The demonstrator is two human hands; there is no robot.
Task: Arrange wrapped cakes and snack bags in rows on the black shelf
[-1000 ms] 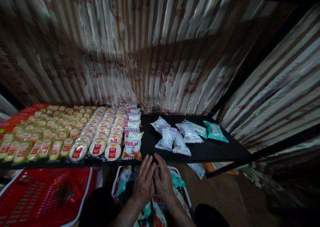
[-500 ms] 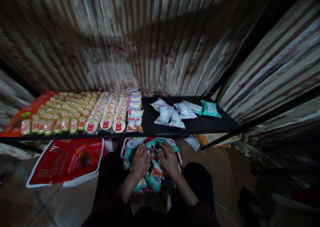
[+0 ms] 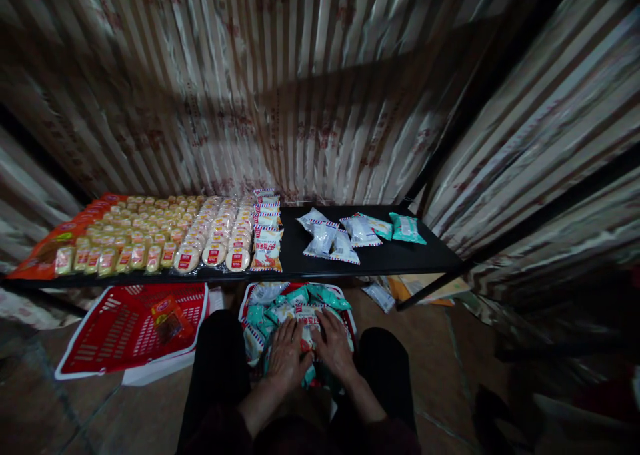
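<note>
Low between my knees stands a red basket with a white rim (image 3: 245, 301), full of white and green snack packets. My left hand (image 3: 287, 355) lies on the packets with its fingers stretched out. Beside it, my right hand (image 3: 334, 348) rests with fingers spread on the pile. A white snack packet with red lettering (image 3: 307, 316) shows between the two hands and touches their fingers; neither hand wraps around it. Green packets (image 3: 327, 297) lie behind the fingers, at the basket's far side. The packets under the palms are hidden.
Ahead is a black shelf (image 3: 295, 263). It bears small yellow-wrapped cakes (image 3: 137, 256), round wafers (image 3: 215, 253), a row of white packets (image 3: 267, 248) and loose packets (image 3: 323, 238). A second red basket (image 3: 113, 328) holds an orange packet (image 3: 171, 318). Another packet (image 3: 379, 297) lies on the floor.
Both hands have drawn back toward me over the pile, and the white packet between them shows more fully. The view has tilted slightly upward.
</note>
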